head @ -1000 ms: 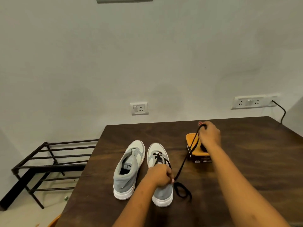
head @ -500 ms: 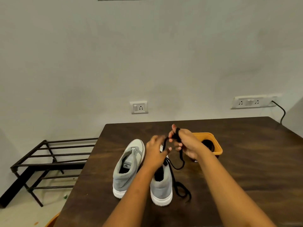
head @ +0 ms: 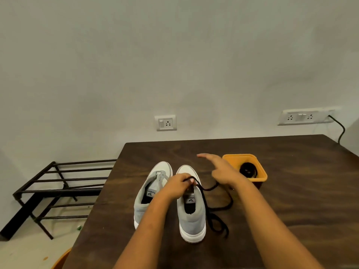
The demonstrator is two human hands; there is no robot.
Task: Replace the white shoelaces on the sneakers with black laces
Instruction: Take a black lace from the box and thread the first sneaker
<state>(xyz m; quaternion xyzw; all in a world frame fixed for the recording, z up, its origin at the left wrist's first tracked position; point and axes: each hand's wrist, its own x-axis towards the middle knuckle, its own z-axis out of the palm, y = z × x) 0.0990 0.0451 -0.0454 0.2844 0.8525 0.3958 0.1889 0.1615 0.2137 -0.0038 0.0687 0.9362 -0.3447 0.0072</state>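
The black lace [head: 208, 189] is pinched by the left hand [head: 180, 185] above the sneaker [head: 192, 220]; 1 finger of the right hand [head: 223, 173] is extended, its grip cannot be told. Slack below it could be knotted when pulled.

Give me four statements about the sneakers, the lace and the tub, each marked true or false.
1. The left hand grips the black lace over the right sneaker. True.
2. The orange tub is empty. False: a coiled black lace lies in it.
3. The right sneaker and the left sneaker stand side by side on the table. True.
4. The tub stands left of the sneakers. False: it stands to their right.
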